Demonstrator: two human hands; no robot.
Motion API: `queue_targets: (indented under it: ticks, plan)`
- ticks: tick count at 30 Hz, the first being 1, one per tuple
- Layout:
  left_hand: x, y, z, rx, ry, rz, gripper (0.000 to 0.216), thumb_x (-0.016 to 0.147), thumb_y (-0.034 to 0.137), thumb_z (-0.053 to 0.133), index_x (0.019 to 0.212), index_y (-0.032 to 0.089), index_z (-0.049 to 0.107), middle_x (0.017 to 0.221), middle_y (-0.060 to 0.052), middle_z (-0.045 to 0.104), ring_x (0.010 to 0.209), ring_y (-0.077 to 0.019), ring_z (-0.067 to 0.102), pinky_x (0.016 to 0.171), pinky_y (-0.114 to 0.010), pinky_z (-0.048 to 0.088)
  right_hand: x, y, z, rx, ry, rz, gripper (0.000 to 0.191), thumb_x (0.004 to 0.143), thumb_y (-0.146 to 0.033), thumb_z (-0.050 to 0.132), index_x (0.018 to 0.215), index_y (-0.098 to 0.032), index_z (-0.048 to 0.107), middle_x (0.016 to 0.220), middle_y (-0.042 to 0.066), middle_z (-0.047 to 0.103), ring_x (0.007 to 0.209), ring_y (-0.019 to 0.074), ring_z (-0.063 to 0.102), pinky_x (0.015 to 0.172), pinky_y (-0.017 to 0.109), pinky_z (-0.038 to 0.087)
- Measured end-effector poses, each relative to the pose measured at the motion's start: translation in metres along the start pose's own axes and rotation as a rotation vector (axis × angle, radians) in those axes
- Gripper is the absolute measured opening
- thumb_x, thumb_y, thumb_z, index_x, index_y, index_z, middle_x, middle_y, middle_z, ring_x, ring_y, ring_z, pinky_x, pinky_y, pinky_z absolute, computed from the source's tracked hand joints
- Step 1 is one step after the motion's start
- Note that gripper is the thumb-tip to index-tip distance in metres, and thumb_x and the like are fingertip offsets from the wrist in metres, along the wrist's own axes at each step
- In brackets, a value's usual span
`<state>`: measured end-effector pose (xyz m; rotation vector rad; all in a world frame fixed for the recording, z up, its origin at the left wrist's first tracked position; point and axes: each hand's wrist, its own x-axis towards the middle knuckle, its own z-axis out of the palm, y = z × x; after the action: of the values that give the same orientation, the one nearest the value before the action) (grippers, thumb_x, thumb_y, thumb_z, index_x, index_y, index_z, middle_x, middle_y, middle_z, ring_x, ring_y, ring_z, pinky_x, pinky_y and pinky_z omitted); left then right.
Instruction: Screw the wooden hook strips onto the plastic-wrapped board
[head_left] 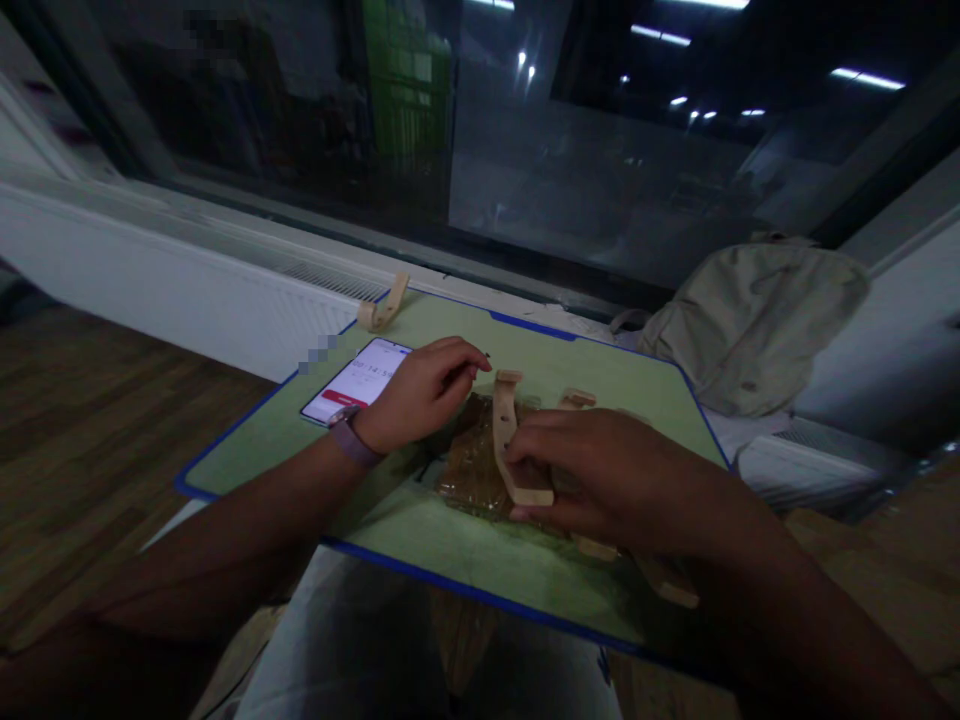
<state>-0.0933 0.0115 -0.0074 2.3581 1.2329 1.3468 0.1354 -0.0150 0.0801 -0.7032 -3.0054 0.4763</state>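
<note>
My right hand grips a pale wooden hook, a curved piece with bent ends and small holes along it. The fingers wrap round its lower half. Beneath it lies a brown bundle in shiny clear plastic. My left hand hovers just left of the hook's upper end, thumb and fingers pinched together. A tiny dark thing shows by its fingertips, too small to name. Partly hidden behind my right hand is another wooden piece, and a wooden end pokes out below the wrist.
Everything rests on a green board with a blue edge. A lit phone lies left of my left wrist. One more wooden hook stands at the back-left corner. A beige backpack leans by the dark window; a white radiator runs behind.
</note>
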Motion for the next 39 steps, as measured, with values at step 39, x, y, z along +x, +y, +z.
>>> queue_targets:
  ticks: [39]
  plan:
    - [-0.001, -0.002, 0.034, -0.313, -0.108, -0.372, 0.038, 0.087, 0.043, 0.069, 0.116, 0.018, 0.066, 0.116, -0.007, 0.073, 0.109, -0.0232, 0.067, 0.096, -0.035, 0.052, 0.000, 0.049, -0.015, 0.128, 0.538, 0.045, 0.007, 0.091, -0.022, 0.067, 0.086, -0.024, 0.072, 0.084, 0.004, 0.073, 0.077, 0.0209, 0.067, 0.070, 0.033, 0.052]
